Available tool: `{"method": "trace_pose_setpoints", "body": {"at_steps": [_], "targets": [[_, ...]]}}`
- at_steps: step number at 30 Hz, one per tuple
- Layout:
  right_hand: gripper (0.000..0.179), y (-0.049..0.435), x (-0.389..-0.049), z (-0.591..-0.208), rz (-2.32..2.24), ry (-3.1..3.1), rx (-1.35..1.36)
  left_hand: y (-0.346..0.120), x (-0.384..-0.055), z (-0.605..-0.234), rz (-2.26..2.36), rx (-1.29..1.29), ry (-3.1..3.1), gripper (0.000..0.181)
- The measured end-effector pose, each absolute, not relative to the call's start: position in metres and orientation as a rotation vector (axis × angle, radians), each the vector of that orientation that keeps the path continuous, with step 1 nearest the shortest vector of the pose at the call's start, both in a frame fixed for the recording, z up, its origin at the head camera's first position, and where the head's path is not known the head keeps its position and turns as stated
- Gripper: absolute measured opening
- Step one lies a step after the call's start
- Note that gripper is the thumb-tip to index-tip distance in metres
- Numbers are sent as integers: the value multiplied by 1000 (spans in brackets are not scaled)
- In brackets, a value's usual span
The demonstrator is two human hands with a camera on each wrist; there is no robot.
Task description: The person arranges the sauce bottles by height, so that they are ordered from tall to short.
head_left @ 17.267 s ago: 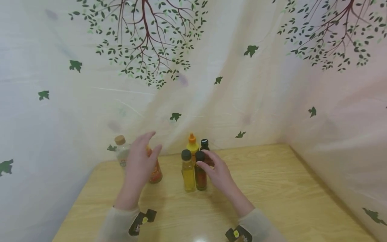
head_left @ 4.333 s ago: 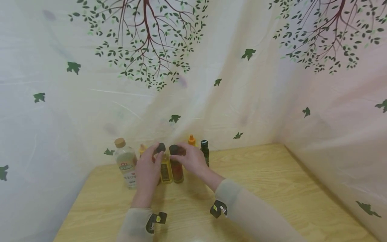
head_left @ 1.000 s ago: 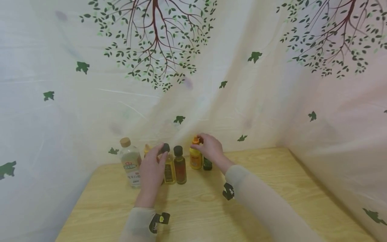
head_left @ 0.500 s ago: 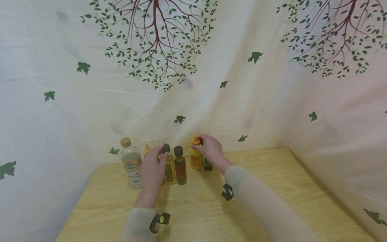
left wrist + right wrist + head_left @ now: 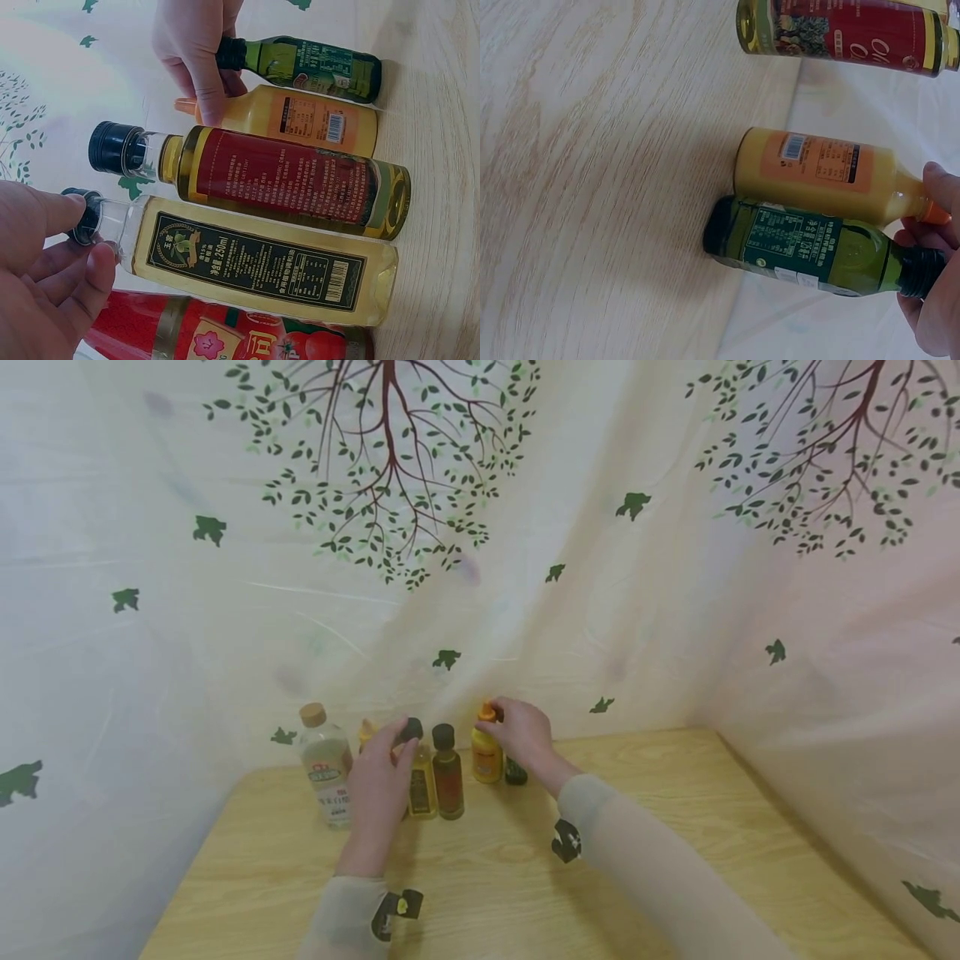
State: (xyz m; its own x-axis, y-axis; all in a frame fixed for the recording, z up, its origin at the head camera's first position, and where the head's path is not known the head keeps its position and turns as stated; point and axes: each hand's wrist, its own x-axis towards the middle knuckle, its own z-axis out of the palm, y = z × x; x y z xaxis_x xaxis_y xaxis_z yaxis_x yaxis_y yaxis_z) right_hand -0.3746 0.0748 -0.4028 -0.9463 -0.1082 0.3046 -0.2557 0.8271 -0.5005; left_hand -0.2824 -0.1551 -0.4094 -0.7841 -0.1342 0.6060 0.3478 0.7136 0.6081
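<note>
My left hand pinches the black cap of a clear bottle of yellow oil, which stands upright on the table. My right hand pinches the orange nozzle cap of a yellow squeeze bottle. Between the hands stands an olive oil bottle with a dark red label and black cap, right beside the yellow oil. A small green glass bottle is next to the squeeze bottle, partly hidden behind my right hand in the head view.
A red sauce bottle, mostly hidden by my left hand in the head view, stands left of the yellow oil. A large clear bottle with a tan cap ends the row. Behind the wooden table hangs a leaf-printed curtain.
The yellow oil and olive oil bottles have moved left from in front of the squeeze bottle. My right hand has let go of the olive oil and taken the squeeze bottle's cap.
</note>
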Motion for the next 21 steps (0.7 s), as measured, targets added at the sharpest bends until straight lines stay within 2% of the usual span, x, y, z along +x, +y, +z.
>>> {"method": "trace_pose_setpoints", "body": {"at_steps": [21], "targets": [[40,78,-367,-398,838,-2701,369,-156,-283,-409,-981,-172,-2268,39]]}}
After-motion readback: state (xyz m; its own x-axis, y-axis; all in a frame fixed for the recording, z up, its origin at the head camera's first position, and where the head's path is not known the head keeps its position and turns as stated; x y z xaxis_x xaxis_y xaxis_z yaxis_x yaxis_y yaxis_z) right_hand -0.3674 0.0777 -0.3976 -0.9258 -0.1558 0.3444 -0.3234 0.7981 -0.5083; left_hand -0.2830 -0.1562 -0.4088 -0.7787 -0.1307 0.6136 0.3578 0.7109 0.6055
